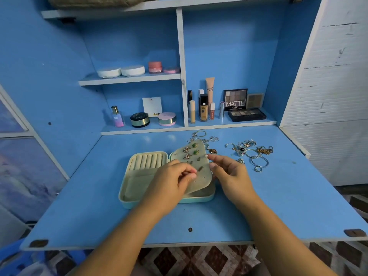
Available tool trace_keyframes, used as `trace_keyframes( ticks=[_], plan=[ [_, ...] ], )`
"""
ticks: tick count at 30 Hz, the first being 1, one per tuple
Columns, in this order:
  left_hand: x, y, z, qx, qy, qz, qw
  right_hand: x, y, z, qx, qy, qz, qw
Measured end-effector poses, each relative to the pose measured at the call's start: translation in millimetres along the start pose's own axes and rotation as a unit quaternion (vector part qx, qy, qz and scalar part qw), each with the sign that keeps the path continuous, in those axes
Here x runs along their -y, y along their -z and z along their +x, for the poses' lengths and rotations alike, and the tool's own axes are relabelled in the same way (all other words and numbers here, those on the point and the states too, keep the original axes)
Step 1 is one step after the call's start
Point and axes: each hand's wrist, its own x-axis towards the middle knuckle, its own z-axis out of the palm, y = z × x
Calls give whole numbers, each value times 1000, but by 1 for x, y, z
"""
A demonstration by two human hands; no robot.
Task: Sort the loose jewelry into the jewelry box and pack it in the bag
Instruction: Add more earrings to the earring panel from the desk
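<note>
Behind, MATTE palette [236, 99], NUDE card [152, 106], left grip [175, 176] pinching earring [189, 173], right grip [229, 172] holding flap [201, 180]

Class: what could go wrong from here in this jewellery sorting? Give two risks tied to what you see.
The beige felt earring panel is held tilted by the right hand; the small piece pinched by the left hand might slip into the pale teal jewelry box. The loose silver and gold chains lie heaped and may tangle.
</note>
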Motion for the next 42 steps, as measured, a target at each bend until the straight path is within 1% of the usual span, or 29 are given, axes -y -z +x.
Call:
trace_keyframes(
  ticks=[2, 4, 10, 15, 21, 25, 26, 28, 30, 31, 34, 42],
  plan=[
    [2, 3, 0, 13, 21, -51, 998, 0, 1, -2, 21, 2, 15, 1000],
    [4, 6, 1, 29, 34, -76, 996, 0, 2, -2, 39, -2, 34, 999],
    [6, 5, 2, 0, 17, -58, 998, 2, 2, -2, 65, -6, 65, 996],
    [12, 0, 2, -1, -6, -5, 1000, 4, 2, -4, 66, -3, 66, 996],
    [11, 3, 0, -28, -15, -22, 999, 5, 1, -5, 65, -6, 58, 996],
    [8, 2, -4, -62, -20, -20, 998, 6, 1, -5, 64, -9, 48, 997],
    [8, 1, -4, -77, -10, -42, 996, 7, 1, -5, 63, -10, 46, 997],
    [6, 0, -5, -97, 39, -101, 989, 7, 1, -6, 58, -9, 42, 997],
    [4, 0, -5, -96, 78, -143, 982, 8, 0, -6, 55, -8, 36, 998],
    [4, 0, -6, -90, 82, -151, 981, 8, 0, -6, 55, -9, 34, 998],
    [1, 0, -9, -80, 63, -145, 984, 8, 0, -7, 57, -16, 34, 998],
    [-4, -4, -8, -108, 7, -84, 991, 10, 0, -8, 59, -11, 31, 998]
  ],
)
